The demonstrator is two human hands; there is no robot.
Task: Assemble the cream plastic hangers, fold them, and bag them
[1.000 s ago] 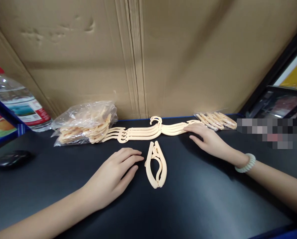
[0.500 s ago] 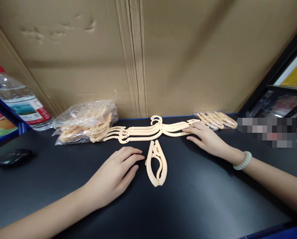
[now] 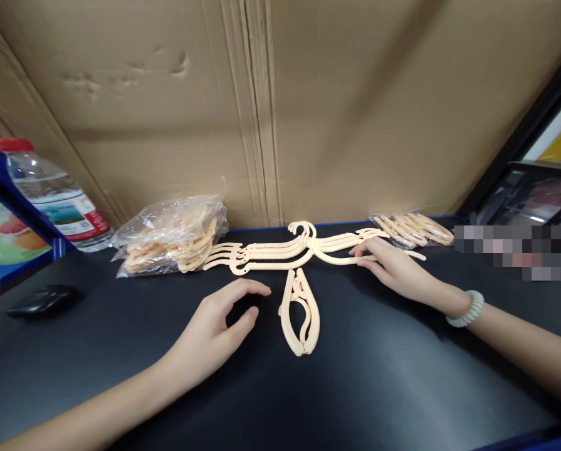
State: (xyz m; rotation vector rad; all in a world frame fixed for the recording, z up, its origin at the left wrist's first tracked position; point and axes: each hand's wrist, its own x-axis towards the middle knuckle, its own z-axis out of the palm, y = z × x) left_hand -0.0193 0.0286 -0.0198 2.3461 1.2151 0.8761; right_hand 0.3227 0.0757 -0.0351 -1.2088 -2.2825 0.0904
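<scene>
Several unfolded cream plastic hangers (image 3: 273, 252) lie overlapped in a row across the back of the black table, hooks toward the cardboard. My right hand (image 3: 390, 268), with a pale beaded bracelet on its wrist, pinches the right arm of the front hanger (image 3: 339, 260) between thumb and fingers. A folded hanger (image 3: 287, 316) lies in front of the row. Just left of it, my left hand (image 3: 221, 319) is held over the table with thumb and fingers apart, holding nothing.
A clear bag of folded hangers (image 3: 167, 241) lies at the back left, another bag (image 3: 412, 229) at the back right. A water bottle (image 3: 64, 200) and black mouse (image 3: 42, 300) are on the left. Cardboard (image 3: 167, 144) stands behind.
My right hand has closed on the front hanger's right arm, and that hanger now sits slightly nearer and apart from the others. My left hand's thumb and fingers have spread wider. The view has shifted slightly.
</scene>
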